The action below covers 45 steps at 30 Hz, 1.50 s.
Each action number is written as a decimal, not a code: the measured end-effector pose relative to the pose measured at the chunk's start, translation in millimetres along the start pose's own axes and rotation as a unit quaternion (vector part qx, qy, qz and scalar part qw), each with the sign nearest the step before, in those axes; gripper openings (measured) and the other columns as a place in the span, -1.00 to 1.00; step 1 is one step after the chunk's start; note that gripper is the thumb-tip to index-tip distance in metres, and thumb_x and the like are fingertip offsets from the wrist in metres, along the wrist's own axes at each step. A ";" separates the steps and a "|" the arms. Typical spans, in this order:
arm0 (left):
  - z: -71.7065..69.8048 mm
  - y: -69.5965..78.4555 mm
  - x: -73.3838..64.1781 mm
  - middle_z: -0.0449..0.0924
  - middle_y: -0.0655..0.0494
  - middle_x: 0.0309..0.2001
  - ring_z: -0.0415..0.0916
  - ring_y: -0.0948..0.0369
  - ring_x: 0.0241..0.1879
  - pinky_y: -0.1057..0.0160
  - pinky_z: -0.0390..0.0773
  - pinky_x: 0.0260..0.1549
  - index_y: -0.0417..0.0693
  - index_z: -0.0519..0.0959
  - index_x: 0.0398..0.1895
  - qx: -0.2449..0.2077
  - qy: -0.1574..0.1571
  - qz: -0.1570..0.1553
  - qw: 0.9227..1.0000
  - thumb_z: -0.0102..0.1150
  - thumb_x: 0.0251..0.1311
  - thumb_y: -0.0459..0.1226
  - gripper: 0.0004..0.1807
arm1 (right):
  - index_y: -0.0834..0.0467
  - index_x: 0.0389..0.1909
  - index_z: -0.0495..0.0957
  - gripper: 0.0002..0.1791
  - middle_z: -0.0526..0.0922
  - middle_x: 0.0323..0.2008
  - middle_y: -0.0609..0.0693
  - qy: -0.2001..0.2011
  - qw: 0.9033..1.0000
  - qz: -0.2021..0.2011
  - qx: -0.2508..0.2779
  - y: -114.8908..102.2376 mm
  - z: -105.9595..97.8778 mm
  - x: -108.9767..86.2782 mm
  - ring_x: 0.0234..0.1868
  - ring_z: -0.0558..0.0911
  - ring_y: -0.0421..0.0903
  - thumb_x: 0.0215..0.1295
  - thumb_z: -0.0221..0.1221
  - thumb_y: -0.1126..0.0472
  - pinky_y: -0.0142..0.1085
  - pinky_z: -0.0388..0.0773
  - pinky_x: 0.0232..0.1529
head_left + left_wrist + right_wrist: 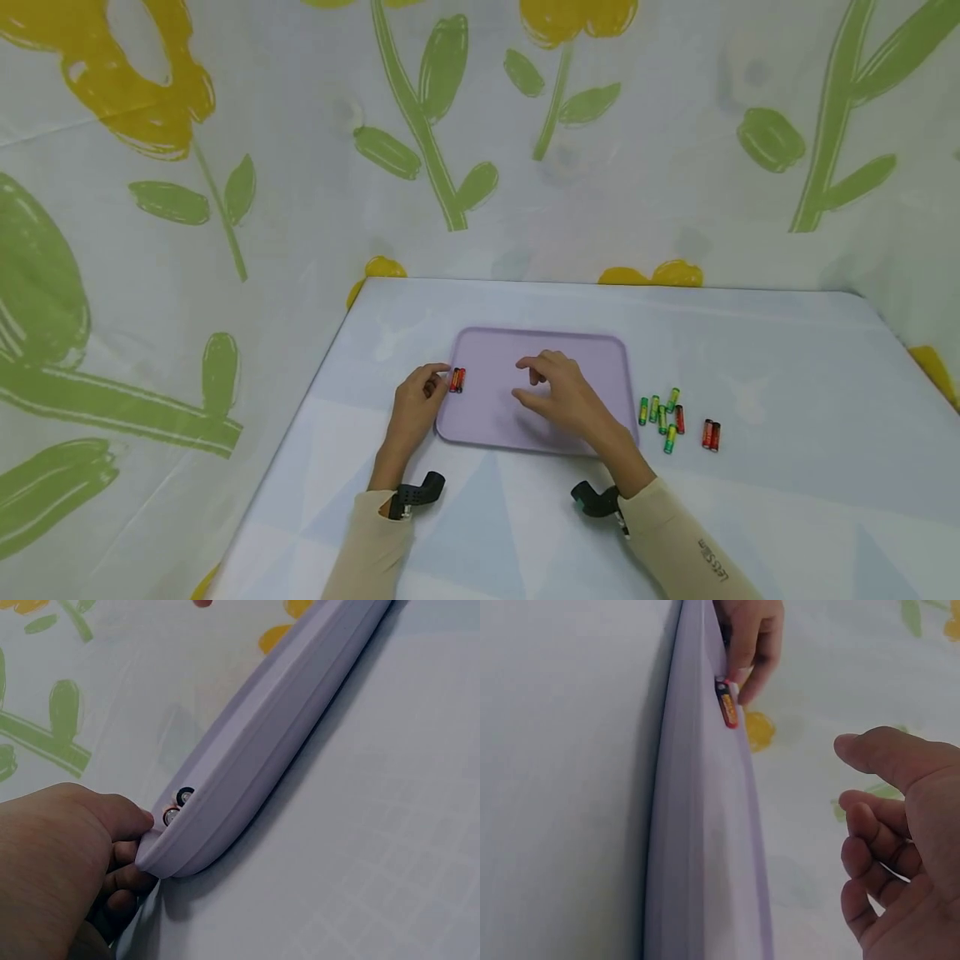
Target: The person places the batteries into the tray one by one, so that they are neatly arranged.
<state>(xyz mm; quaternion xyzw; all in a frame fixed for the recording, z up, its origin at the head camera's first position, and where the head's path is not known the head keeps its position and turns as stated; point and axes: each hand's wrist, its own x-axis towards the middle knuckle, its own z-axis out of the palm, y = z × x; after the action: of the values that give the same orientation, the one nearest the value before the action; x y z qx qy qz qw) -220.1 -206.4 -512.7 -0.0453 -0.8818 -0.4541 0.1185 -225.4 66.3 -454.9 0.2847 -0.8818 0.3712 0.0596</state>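
A lilac tray (543,443) lies on the table, its left edge pinched by my left hand (417,408). In the left wrist view the left thumb (124,815) is at the rim and the other fingers are curled against the outside wall. Two red-and-black batteries (457,380) lie side by side in the tray, close to that hand; the left wrist view shows their ends. Over the tray's right half hovers my right hand (564,395), thumb and fingers apart with nothing between them. The right wrist view shows its fingers (881,832) loosely bent.
Right of the tray lies a loose group of several green-and-yellow batteries (662,419) with one red battery (679,419) among them. Farther right, two red batteries (711,435) lie together. A flower-patterned cloth (585,192) hangs behind the white table (810,467).
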 end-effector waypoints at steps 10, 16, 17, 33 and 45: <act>1.4 -1.3 -0.2 0.54 0.14 -0.26 0.46 0.21 -0.31 0.25 0.49 -0.30 -0.02 0.63 0.09 -0.003 -0.001 0.000 1.000 0.18 0.40 -0.31 -0.75 | 0.24 -0.06 0.64 -0.63 0.46 -0.39 -0.09 0.043 0.998 -0.029 -0.047 15.9 -26.7 -35.7 -0.26 0.43 -0.09 0.11 0.46 0.24 -0.09 0.36 -0.12; 1.3 0.0 0.5 0.56 0.11 -0.23 0.47 0.21 -0.29 0.25 0.50 -0.29 -0.02 0.62 0.09 -0.001 -0.001 -0.002 1.000 0.18 0.40 -0.31 -0.75 | 0.26 -0.08 0.63 -0.63 0.47 -0.39 -0.07 0.055 0.997 -0.007 -0.054 30.8 -42.6 -54.6 -0.25 0.45 -0.09 0.11 0.46 0.26 -0.13 0.40 -0.17; 1.5 0.9 1.4 0.56 0.11 -0.23 0.47 0.21 -0.29 0.25 0.50 -0.29 -0.02 0.62 0.09 -0.001 -0.001 -0.002 1.000 0.18 0.40 -0.31 -0.75 | 0.25 -0.07 0.63 -0.63 0.47 -0.39 -0.07 0.057 0.997 -0.001 -0.055 32.5 -45.9 -57.0 -0.25 0.45 -0.09 0.11 0.46 0.26 -0.13 0.41 -0.17; -1.4 -0.9 -1.3 0.54 0.13 -0.29 0.44 0.20 -0.32 0.28 0.47 -0.32 -0.02 0.64 0.07 0.000 0.008 -0.002 1.000 0.21 0.37 -0.35 -0.75 | 0.22 -0.08 0.64 -0.59 0.51 -0.40 -0.07 0.137 0.986 -0.017 -0.089 56.7 -69.5 -110.1 -0.22 0.41 -0.17 0.00 0.50 0.32 -0.24 0.33 -0.20; 1.8 2.2 -5.5 0.54 0.15 -0.30 0.44 0.21 -0.34 0.30 0.47 -0.34 0.00 0.64 0.06 0.000 0.011 -0.006 1.000 0.22 0.36 -0.33 -0.76 | 0.24 -0.04 0.64 -0.58 0.47 -0.41 -0.07 0.163 0.976 0.063 -0.131 77.0 -100.8 -137.3 -0.34 0.37 -0.10 0.05 0.49 0.31 -0.37 0.31 -0.40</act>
<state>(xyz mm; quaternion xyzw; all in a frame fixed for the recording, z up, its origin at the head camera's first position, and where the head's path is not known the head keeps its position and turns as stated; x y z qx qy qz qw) -214.7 -203.5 -513.4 -0.0349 -0.8808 -0.4554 0.1251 -164.1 241.8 -473.9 0.1538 -0.9174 0.2970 0.2158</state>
